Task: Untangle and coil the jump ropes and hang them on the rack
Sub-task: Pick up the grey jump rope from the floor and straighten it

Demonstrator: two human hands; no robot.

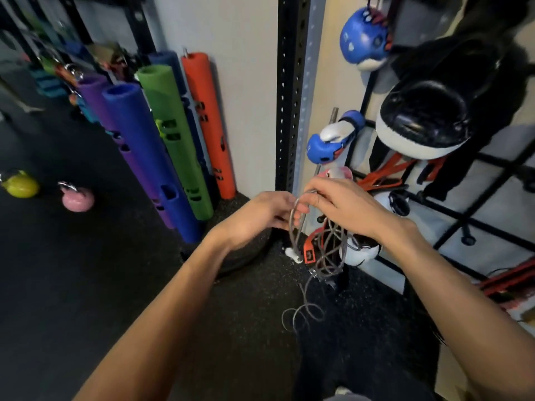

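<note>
Grey jump rope (327,256), long axis vertical, tail floorward; left hand (260,212) and right hand (344,204) grips clamped on its top.

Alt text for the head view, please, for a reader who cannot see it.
The left hand and right hand grip the top loops of a tangled grey jump rope; loose curls trail toward the black floor. Behind is a wall rack with boxing gloves; coloured foam tubes lean at left.
</note>
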